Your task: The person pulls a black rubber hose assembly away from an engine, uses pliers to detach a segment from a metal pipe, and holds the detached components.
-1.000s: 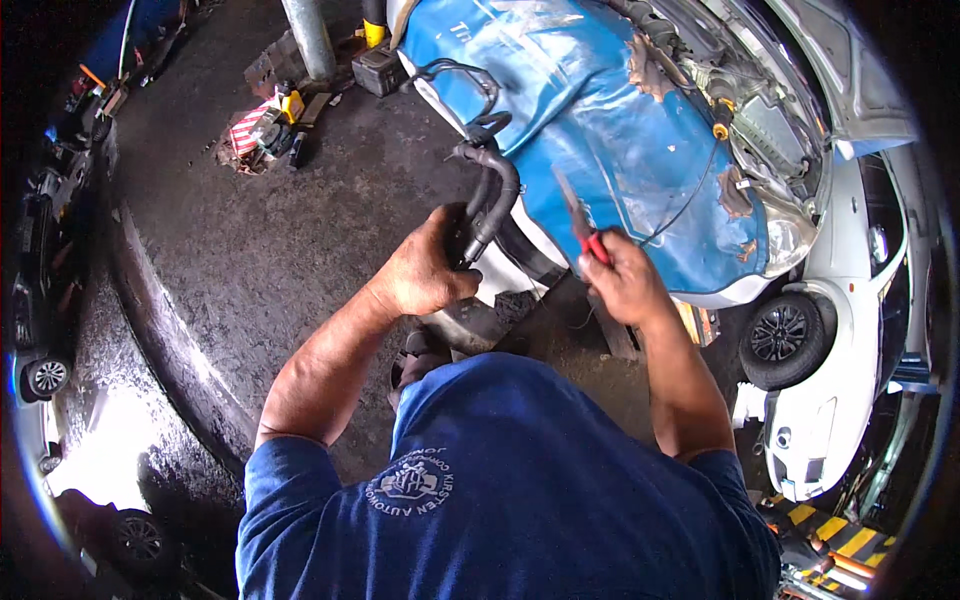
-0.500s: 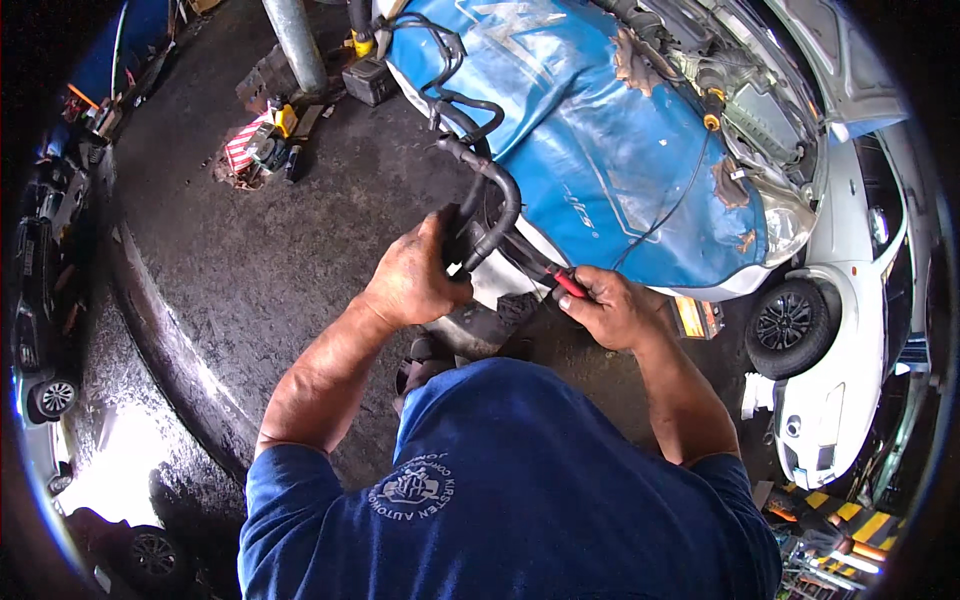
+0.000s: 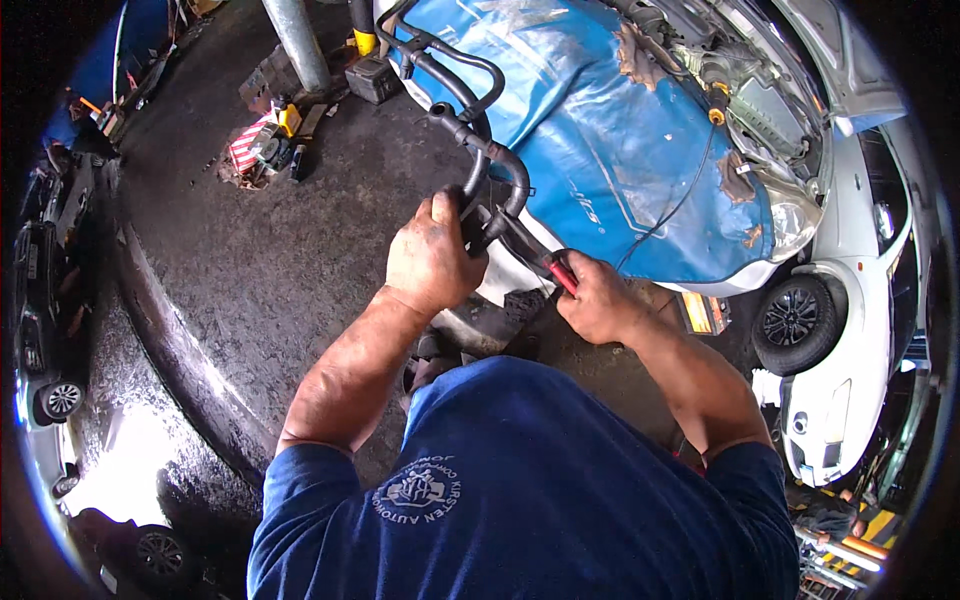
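My left hand (image 3: pixel 430 255) is closed round the lower end of a black rubber hose assembly (image 3: pixel 512 165). Its branching, bent pipes rise from my fist and lean over the edge of a blue fender cover (image 3: pixel 600 150). In my right hand (image 3: pixel 598 300) is a red-handled tool (image 3: pixel 562 274), its handle between thumb and fingers. The tool points up and left toward the hose's lower end. Its tip is dark and hard to make out, so I cannot tell whether it touches the hose.
The cover drapes a white car's front, beside an open engine bay (image 3: pixel 745 110) with a yellow-and-black tool (image 3: pixel 716 105) in it. A black case (image 3: pixel 372 80) and a red-striped box (image 3: pixel 245 150) lie on the floor. Another white vehicle (image 3: pixel 840 380) stands to the right.
Both hands remain closed on their things. My left hand has moved right and slightly up, bringing the hose with it. The red-handled tool stays nearly in place while my right wrist has turned a little.
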Demonstrator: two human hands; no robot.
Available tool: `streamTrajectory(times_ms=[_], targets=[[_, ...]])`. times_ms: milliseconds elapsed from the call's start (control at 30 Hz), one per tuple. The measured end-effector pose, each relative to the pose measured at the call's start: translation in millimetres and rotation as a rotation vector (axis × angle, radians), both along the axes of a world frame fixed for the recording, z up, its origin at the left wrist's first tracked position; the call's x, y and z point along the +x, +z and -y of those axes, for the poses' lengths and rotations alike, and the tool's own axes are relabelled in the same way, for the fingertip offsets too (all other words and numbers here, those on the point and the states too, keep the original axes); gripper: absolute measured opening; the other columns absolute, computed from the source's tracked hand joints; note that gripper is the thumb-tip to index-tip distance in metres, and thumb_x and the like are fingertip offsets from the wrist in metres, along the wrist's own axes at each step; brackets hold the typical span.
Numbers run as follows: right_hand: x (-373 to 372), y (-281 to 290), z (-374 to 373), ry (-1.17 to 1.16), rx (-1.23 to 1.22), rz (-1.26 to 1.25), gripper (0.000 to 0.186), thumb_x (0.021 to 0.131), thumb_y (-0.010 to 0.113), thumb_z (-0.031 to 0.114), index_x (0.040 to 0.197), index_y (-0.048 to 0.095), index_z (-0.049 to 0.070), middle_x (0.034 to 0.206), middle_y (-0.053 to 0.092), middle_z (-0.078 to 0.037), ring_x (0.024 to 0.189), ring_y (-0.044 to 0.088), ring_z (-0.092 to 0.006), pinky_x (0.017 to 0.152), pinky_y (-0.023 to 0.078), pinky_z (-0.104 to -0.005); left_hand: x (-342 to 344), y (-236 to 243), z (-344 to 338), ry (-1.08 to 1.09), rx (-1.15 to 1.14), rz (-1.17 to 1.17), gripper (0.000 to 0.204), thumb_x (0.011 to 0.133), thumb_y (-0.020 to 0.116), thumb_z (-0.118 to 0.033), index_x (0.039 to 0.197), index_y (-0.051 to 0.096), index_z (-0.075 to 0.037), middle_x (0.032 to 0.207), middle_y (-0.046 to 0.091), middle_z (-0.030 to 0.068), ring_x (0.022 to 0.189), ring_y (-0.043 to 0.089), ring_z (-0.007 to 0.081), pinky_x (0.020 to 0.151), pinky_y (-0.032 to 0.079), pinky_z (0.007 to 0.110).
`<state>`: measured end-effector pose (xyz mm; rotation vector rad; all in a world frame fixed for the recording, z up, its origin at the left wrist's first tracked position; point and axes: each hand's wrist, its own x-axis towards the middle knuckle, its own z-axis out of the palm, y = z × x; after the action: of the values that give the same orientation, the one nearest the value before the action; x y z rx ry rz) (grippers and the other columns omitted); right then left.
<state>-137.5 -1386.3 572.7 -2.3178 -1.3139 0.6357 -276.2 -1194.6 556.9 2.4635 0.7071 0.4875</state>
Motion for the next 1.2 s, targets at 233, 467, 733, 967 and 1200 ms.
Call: streamTrajectory(times_ms=[233, 467, 733, 967, 1200], targets=[[20.2, 9.6, -8.9, 0.201, 0.316, 0.055, 0.020, 0.070, 0.053, 0.001, 0.089, 0.049, 0.000, 0.077, 0.053, -0.021, 0.070, 0.053, -0.0416, 0.062, 0.044, -0.0430, -6.4, 24.1, -18.6, -0.209, -0.341, -0.089, 0.052, 0.061, 0.067, -0.009, 0.107, 0.044, 0.003, 0.082, 0.061, 0.0190, 0.084, 0.062, 0.0362, 0.073, 0.050, 0.043], [32.0, 6.4, -18.8, 0.321, 0.367, -0.020, 0.033, 0.070, 0.053, -0.001, 0.102, 0.053, 0.000, 0.076, 0.055, -0.015, 0.063, 0.056, -0.0273, 0.061, 0.045, -0.0360, -5.7, 8.9, -22.0, -0.690, -0.909, 0.078, 0.062, 0.064, 0.068, -0.002, 0.122, 0.046, -0.005, 0.093, 0.050, -0.0010, 0.087, 0.046, 0.0119, 0.077, 0.041, 0.026], [22.6, 1.8, -3.5, 0.113, 0.144, -0.075, 0.023, 0.071, 0.055, 0.005, 0.093, 0.054, -0.001, 0.073, 0.056, -0.019, 0.066, 0.054, -0.0346, 0.062, 0.046, -0.0400, 6.5, 14.1, -22.7, -0.267, -0.308, -0.103, 0.045, 0.067, 0.070, -0.012, 0.099, 0.041, 0.003, 0.081, 0.059, 0.0237, 0.085, 0.061, 0.0426, 0.072, 0.047, 0.046], [21.7, 10.4, -8.2, 0.100, 0.144, 0.019, 0.019, 0.071, 0.053, 0.003, 0.089, 0.051, -0.002, 0.071, 0.054, -0.020, 0.065, 0.053, -0.0353, 0.061, 0.043, -0.0422, 3.2, 7.8, -17.0, -0.178, -0.368, -0.074, 0.052, 0.066, 0.074, -0.016, 0.103, 0.043, 0.003, 0.087, 0.061, 0.0238, 0.090, 0.062, 0.0403, 0.077, 0.048, 0.045], [19.4, 4.9, -8.8, 0.178, 0.173, 0.123, 0.026, 0.071, 0.054, 0.004, 0.096, 0.050, -0.002, 0.085, 0.057, -0.023, 0.080, 0.056, -0.0424, 0.069, 0.046, -0.0444, 4.8, 16.7, -15.0, -0.124, -0.445, -0.066, 0.047, 0.065, 0.069, -0.014, 0.100, 0.045, 0.007, 0.090, 0.061, 0.0263, 0.094, 0.062, 0.0398, 0.083, 0.049, 0.042]])
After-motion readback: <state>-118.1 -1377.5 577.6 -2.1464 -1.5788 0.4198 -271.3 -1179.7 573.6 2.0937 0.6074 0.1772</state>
